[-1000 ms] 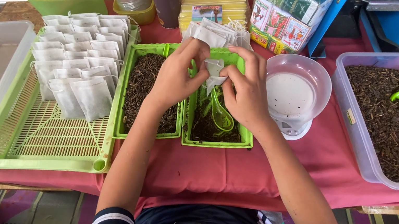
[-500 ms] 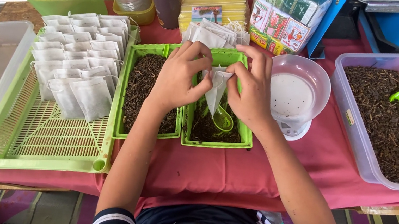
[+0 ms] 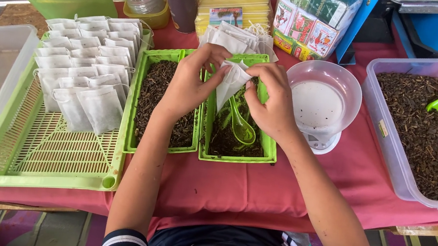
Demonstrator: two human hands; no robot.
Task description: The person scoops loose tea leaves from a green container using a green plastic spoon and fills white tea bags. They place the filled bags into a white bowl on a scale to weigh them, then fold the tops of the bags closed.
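Bag-opening step: left hand [image 3: 190, 85] and right hand [image 3: 270, 99] pinch an empty white tea bag [image 3: 230, 83] above the tea tray [image 3: 261, 152]; filling likely requires the green spoon [image 3: 240, 125].

Both hands on one small white filter bag [image 3: 232, 81]: left hand [image 3: 190, 84] pinches its left edge, right hand [image 3: 271, 99] its right, held over the right green tray [image 3: 267, 147] of dark loose tea, green scoop [image 3: 240, 126] lying in it. Second green tray [image 3: 135, 104] of tea just left; slotted green basket [image 3: 41, 154] further left holds rows of filled white bags [image 3: 85, 71]. Right on the red-covered worktop [image 3: 232, 188]: clear bowl on a scale [image 3: 324, 98], then clear tub [image 3: 398, 161] of tea with a green scoop.
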